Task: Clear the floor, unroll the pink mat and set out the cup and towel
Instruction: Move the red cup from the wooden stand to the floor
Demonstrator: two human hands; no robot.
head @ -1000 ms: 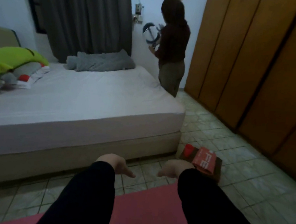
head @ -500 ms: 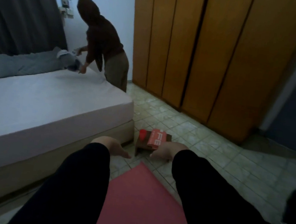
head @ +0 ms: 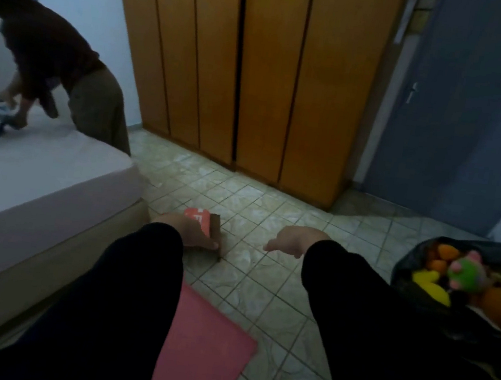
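- Presently, the left hand (head: 188, 229) rests on the brown cardboard box with the red-and-white label (head: 206, 228), which lies on the pale green tiled floor (head: 271, 211) at about twelve o'clock from the wearer, just beside the corner of the low bed with the grey sheet (head: 37, 181). The fingers appear curled along the box's near edge; whether they grip it or merely touch it cannot be told.
- The right hand (head: 292, 240) hangs over bare tile at about one o'clock, apart from the box, fingers loosely curled and holding nothing.
- The flat pink foam mat (head: 206, 349) lies at six o'clock between the two black sleeves, its visible end flat, its corner well short of the box.
- No cup or towel can be made out in view.
- Judgement: the step in hand is clearing the box from the floor ahead of the mat.
- Recommended: bring the right hand to the far side so both hands take the box, then lift it clear and avoid dragging it across the grout lines.
- A black plastic bag of coloured soft toys (head: 460, 281) sits at three o'clock; set the box away from it and away from the mat.
- A second person (head: 56, 56) bends over the bed at ten o'clock; keep the carry path away from that side.
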